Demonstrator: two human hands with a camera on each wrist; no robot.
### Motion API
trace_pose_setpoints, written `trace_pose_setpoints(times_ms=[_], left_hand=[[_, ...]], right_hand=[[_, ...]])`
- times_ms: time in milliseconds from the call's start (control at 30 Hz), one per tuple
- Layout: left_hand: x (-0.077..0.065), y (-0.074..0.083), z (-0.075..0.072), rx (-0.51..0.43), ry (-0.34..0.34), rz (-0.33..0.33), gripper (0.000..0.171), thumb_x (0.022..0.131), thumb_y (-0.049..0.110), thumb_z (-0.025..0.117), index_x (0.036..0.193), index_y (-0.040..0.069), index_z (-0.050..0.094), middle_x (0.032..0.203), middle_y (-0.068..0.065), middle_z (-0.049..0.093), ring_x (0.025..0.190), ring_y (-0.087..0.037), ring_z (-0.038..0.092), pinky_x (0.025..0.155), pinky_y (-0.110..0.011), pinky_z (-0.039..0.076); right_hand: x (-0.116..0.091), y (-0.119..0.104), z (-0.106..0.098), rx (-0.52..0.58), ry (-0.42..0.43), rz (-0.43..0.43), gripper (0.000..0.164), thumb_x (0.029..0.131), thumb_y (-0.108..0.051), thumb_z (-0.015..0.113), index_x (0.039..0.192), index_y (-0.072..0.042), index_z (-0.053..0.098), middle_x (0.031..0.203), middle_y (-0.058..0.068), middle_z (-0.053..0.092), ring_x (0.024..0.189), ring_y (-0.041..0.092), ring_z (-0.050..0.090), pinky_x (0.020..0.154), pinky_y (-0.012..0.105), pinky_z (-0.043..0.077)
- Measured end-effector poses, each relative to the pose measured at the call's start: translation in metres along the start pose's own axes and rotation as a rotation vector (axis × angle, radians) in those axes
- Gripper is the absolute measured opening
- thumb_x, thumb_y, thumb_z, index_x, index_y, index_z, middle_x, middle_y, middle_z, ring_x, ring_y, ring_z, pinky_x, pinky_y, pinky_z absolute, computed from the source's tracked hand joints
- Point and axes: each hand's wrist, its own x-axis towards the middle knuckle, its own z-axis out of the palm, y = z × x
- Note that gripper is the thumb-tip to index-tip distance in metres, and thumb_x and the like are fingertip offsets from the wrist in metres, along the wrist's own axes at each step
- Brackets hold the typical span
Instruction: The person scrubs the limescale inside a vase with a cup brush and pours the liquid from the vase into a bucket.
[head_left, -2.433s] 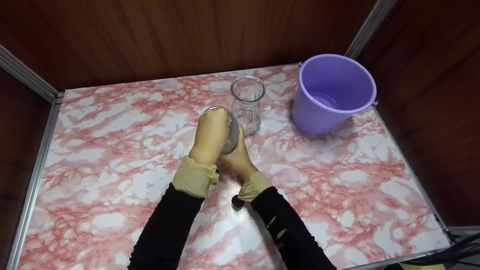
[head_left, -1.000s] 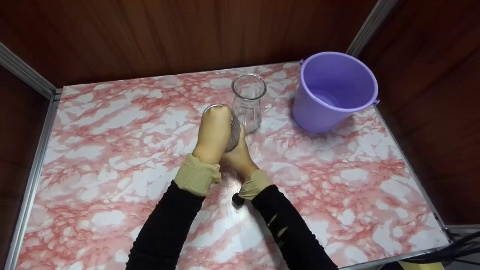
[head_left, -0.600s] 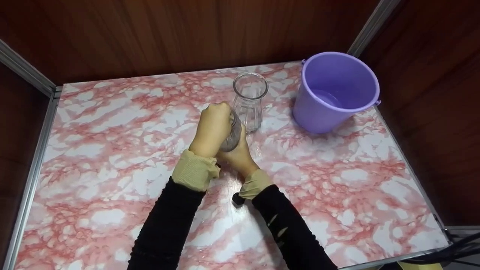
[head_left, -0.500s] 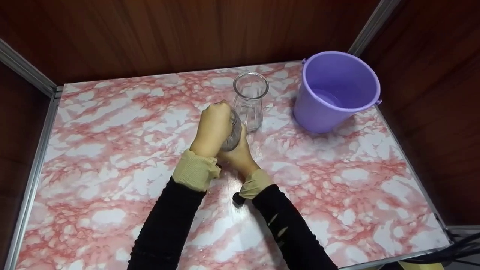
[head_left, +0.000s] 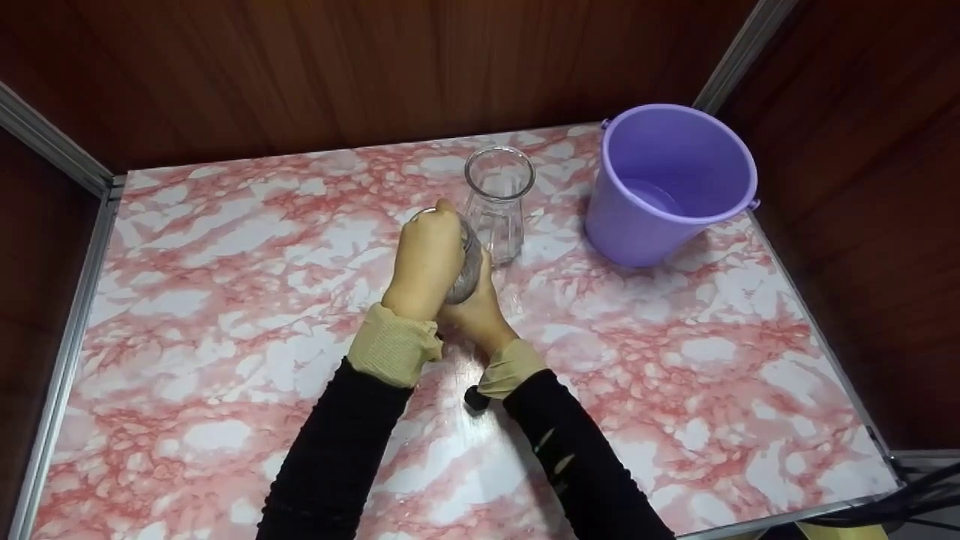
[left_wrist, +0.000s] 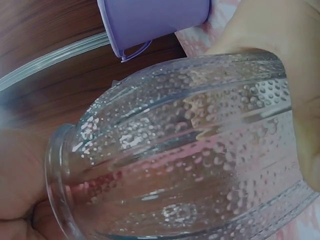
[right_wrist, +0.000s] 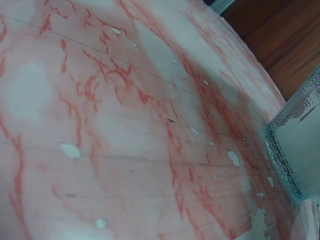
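Glass jar (head_left: 466,276) partly behind left hand (head_left: 427,259)

Panelled booth (head_left: 360,67), metal framing (head_left: 742,52), marbled tabletop (head_left: 225,300)

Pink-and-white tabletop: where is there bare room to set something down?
Two broad patches: one between the left rail and left sleeve, another between the purple bucket, right sleeve and right rail. A narrower bare strip separates bucket from standing glass vase. It is crowded beside the vase, where the left hand, right hand and held glass jar bunch together.
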Motion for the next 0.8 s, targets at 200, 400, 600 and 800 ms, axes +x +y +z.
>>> trace_pose_setpoints(times_ms=[200, 400, 600, 800], left_hand=[[-0.0019, 0.0027, 0.0009, -0.011, 0.027, -0.031, 0.016, 0.095, -0.006, 0.056, 0.106, -0.015, 0.062, 0.089, -0.028, 0.072, 0.084, -0.040, 0.072, 0.077, -0.046, 0.060], [-0.0016, 0.0056, 0.0019, -0.051, 0.054, -0.046, 0.015, 0.095, -0.009, 0.054, 0.103, -0.014, 0.065, 0.090, -0.028, 0.072, 0.087, -0.040, 0.072, 0.079, -0.046, 0.060], [-0.0028, 0.0071, 0.0028, -0.063, 0.073, -0.053, 0.014, 0.096, -0.010, 0.052, 0.097, -0.012, 0.066, 0.088, -0.027, 0.072, 0.085, -0.042, 0.072, 0.074, -0.047, 0.061], [-0.0047, 0.0035, 0.0025, -0.092, 0.082, -0.023, 0.015, 0.096, -0.010, 0.052, 0.093, -0.011, 0.066, 0.086, -0.026, 0.072, 0.083, -0.041, 0.072, 0.071, -0.046, 0.061]], right_hand=[[0.0005, 0.0011, -0.0012, 0.004, -0.003, -0.015, 0.118, 0.061, 0.004, 0.088, 0.155, -0.014, 0.019, 0.149, 0.012, 0.043, 0.130, 0.024, 0.047, 0.114, 0.035, 0.037], [0.0009, 0.0005, -0.0019, -0.005, -0.009, -0.035, 0.122, 0.061, 0.005, 0.087, 0.157, -0.013, 0.014, 0.153, 0.017, 0.038, 0.134, 0.029, 0.043, 0.116, 0.038, 0.034], [-0.0003, -0.0005, -0.0016, -0.021, -0.001, -0.021, 0.119, 0.062, 0.002, 0.087, 0.156, -0.014, 0.016, 0.151, 0.015, 0.041, 0.133, 0.026, 0.045, 0.116, 0.034, 0.035], [-0.0004, 0.0012, -0.0005, -0.023, 0.004, -0.021, 0.118, 0.061, 0.001, 0.088, 0.155, -0.013, 0.018, 0.148, 0.014, 0.044, 0.132, 0.025, 0.047, 0.115, 0.035, 0.035]])
